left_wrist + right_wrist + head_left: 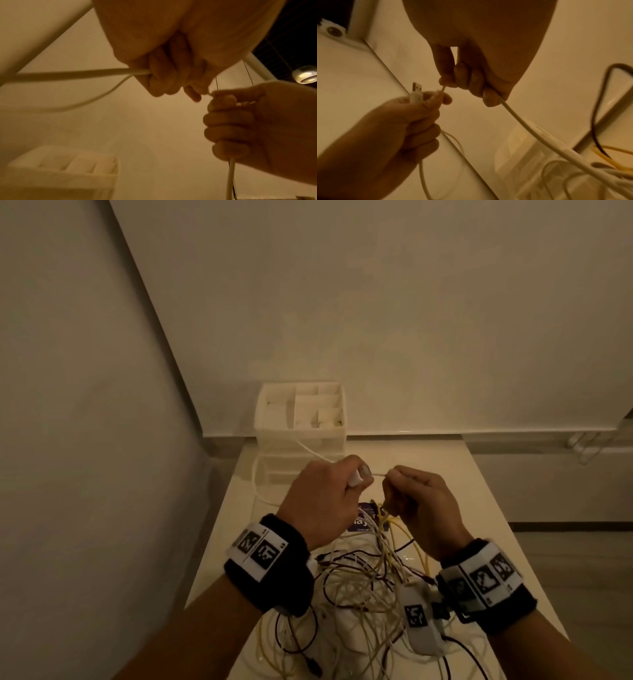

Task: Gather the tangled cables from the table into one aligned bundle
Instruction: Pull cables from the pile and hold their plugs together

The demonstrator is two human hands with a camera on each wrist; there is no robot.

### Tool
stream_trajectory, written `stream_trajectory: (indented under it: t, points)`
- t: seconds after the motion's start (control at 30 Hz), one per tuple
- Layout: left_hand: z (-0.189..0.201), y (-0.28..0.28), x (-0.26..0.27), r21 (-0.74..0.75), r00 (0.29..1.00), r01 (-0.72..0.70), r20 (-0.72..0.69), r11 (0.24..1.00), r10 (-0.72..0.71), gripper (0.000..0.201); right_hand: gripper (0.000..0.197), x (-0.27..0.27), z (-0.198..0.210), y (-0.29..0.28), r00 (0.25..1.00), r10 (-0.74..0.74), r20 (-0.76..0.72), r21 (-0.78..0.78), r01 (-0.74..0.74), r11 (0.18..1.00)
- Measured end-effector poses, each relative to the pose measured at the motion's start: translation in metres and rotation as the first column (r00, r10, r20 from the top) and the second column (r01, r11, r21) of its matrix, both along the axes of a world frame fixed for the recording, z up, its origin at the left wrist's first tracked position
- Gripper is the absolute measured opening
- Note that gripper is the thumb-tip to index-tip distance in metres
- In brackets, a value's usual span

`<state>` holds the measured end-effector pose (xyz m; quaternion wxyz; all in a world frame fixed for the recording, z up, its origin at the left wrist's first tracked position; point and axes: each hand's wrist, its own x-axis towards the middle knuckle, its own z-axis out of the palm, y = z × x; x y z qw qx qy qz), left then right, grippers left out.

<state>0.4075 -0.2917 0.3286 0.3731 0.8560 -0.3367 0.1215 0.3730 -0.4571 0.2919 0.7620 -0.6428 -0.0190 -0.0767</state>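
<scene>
Above the far half of the pale table (486, 508), both hands are being held up close together, each with its fingers curled round a white cable (82, 74). The left hand (322, 501) is gripping the cable's white USB plug (417, 94), whose metal tip is sticking out past the knuckles in the right wrist view, while the cord is trailing from this fist toward the left and looping down to the tabletop near the white compartmented organizer (301, 419) standing at the table's far end against the wall. The right hand (421, 501) is pinching a short, taut stretch of the same cord between thumb and forefinger just beside the left hand's fingertips, and its lower fingers are closing round a thicker white cord (530, 128) that is hanging down toward the table. Beneath and between the two wrists, the tangled cables (359, 583) are lying in a loose heap on the table: white, yellow and dark strands crossing one another, not aligned. A purple card (368, 525) is lying under the far edge of the heap, partly covered by strands. Both wrists are wearing black bands with black-and-white marker tags.
</scene>
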Motion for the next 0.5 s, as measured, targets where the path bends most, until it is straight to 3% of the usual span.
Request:
stream_trajectory:
  t: [0.13,0.3,0.5]
  points:
    - [0.009,-0.009,0.0,-0.13,0.992,-0.054,0.107,0.99,0.069,0.011,0.035,-0.004,0.003,-0.004,0.998,0.031,0.057,0.001,-0.032,1.0]
    - [0.038,-0.011,0.004,-0.246,0.967,-0.102,0.204,0.964,0.155,0.01,0.029,-0.009,-0.025,0.005,0.996,0.077,0.053,0.027,-0.079,0.997]
    - [0.061,0.005,0.017,-0.379,0.911,-0.204,0.265,0.903,0.317,0.013,0.03,-0.01,-0.066,0.013,0.997,0.053,0.051,-0.203,-0.041,0.978]
